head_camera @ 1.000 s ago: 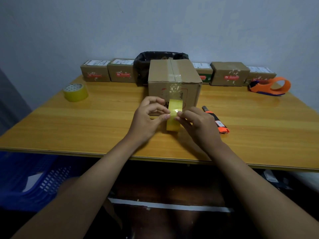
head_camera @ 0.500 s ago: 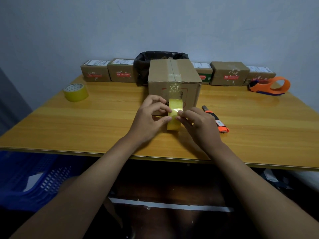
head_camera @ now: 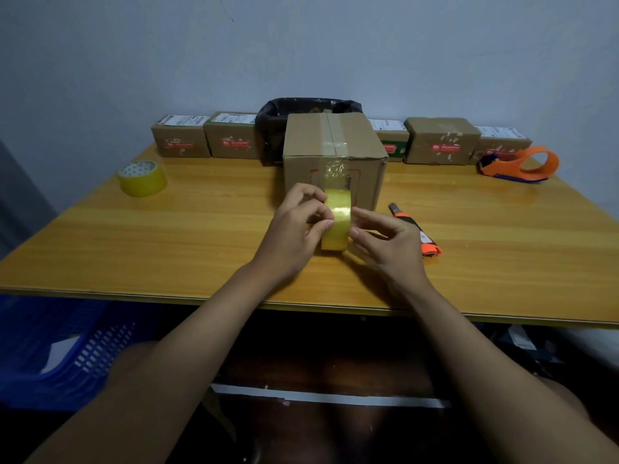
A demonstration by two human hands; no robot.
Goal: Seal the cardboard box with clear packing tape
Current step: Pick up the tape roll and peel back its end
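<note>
Tape roll [head_camera: 336,224] stands on the counter [head_camera: 167,242] at the cardboard box's [head_camera: 333,162] 6 o'clock, gripped by the left hand [head_camera: 294,229], while the right hand [head_camera: 388,244], fingers loose, has let go, so sealing has likely paused.

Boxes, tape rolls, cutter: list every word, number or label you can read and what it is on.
Nothing reads.
White labels on the small boxes: too small.
Their red stickers: blurred.
Green sticker on one box: blurred.
Red print on the big box: partly hidden, unreadable.
Cutter label: too small.
</note>
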